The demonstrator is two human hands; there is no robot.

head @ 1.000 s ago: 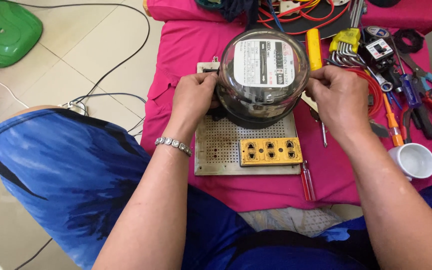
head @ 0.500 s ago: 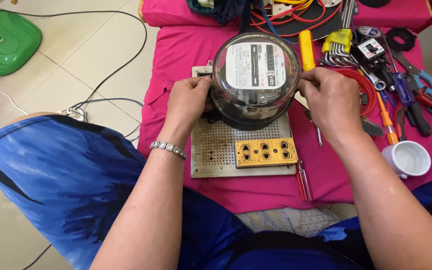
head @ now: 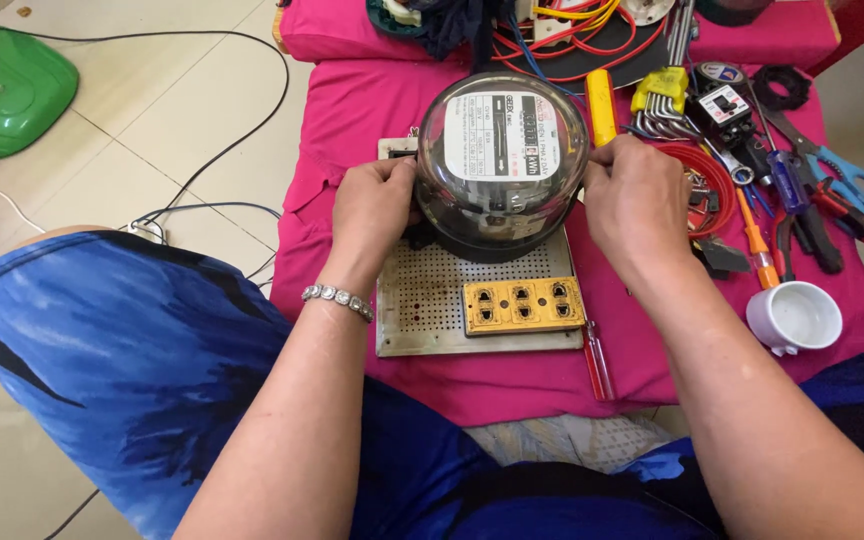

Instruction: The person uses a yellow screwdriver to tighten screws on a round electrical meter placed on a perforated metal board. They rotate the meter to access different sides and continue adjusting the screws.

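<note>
A round electricity meter [head: 502,165] with a clear glass dome and black base stands on a pale perforated board [head: 432,300]. My left hand [head: 372,215] grips the meter's left side, and my right hand [head: 637,205] grips its right side. A yellow triple socket strip [head: 524,305] is fixed to the board's near right part. The board lies on a pink cloth [head: 352,120]. A beaded bracelet [head: 338,298] sits on my left wrist.
Right of the meter lie pliers, scissors [head: 847,180], screwdrivers, hex keys [head: 660,95] and red wire coils. A white cup [head: 794,317] stands near the right edge. A red-handled screwdriver [head: 597,360] lies beside the board. A green lid [head: 2,90] and cables rest on the tiled floor.
Both hands stay on the meter's sides. The meter has shifted slightly away from me on the board, and the view has drifted a little.
</note>
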